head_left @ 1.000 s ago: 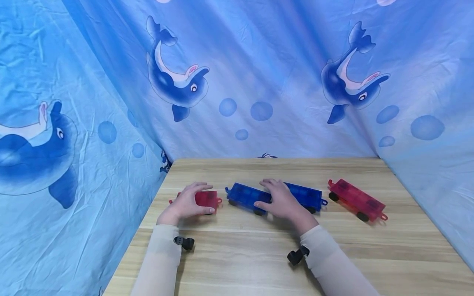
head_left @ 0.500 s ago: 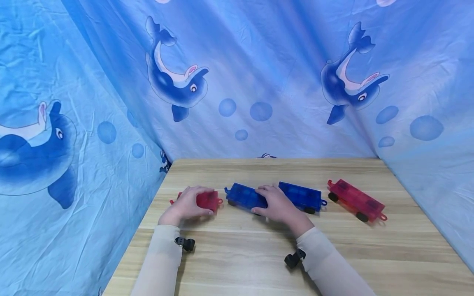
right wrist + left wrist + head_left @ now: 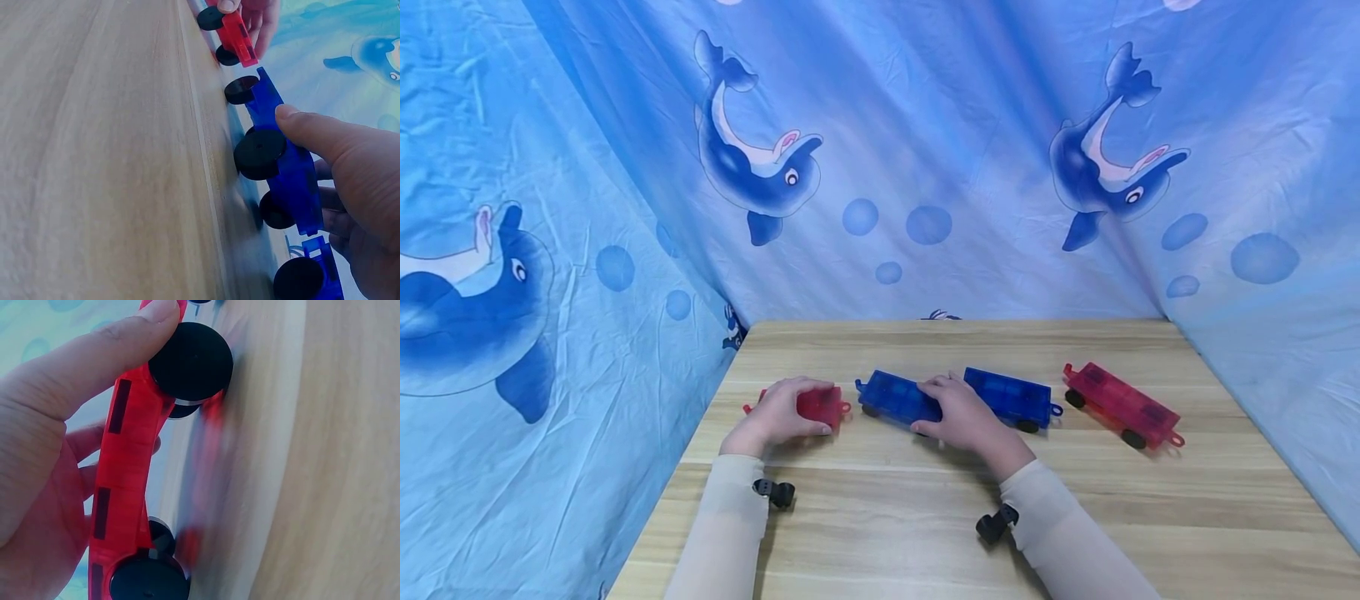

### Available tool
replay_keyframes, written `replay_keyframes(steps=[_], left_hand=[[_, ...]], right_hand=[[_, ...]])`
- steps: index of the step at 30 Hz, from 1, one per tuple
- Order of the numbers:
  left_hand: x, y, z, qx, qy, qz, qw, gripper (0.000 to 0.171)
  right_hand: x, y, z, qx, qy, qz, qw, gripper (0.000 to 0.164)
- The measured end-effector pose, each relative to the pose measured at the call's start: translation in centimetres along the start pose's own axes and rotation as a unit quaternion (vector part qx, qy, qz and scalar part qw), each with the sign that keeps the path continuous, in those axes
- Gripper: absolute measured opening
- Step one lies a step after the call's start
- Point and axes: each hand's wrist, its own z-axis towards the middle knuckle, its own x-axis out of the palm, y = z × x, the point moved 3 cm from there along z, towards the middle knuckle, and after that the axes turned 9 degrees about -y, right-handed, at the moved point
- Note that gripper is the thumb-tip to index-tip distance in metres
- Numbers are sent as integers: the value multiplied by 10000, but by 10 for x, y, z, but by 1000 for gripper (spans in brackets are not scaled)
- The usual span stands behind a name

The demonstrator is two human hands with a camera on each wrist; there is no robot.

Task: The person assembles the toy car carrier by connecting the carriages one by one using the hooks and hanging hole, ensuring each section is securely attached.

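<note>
Toy train wagons with black wheels stand on the wooden table. My left hand (image 3: 778, 415) grips the leftmost red wagon (image 3: 820, 405) from above. In the left wrist view the thumb lies along the near side of that red wagon (image 3: 122, 469), by a front wheel, with fingers behind it. My right hand (image 3: 964, 417) holds the nearer blue wagon (image 3: 891, 397) at its right end, thumb in front and fingers at the far side. That blue wagon (image 3: 294, 175) shows its hook end pointing toward the red one in the right wrist view, a small gap between them.
Just right of my right hand stands a second blue wagon (image 3: 1011, 397), a ring on its right end. Farther right, a second red wagon (image 3: 1123, 405) sits at a slant, its hook near that ring. A blue dolphin-print curtain (image 3: 880, 167) hangs behind the table (image 3: 880, 533).
My right hand has shifted slightly left and its fingers have closed in on the blue wagon. The left hand's fingers have drawn in on the red wagon. The wagons look nearly unmoved.
</note>
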Motion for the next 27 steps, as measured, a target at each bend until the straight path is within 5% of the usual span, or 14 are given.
replay_keyframes(steps=[14, 27], left_hand=[[-1, 6, 1, -376, -12, -504, 9980, 77], [-2, 9, 5, -30, -262, -566, 9980, 78]], right_hand=[[1, -2, 0, -55, -1, -159, 9999, 79], [0, -1, 0, -116, -18, -192, 9997, 75]])
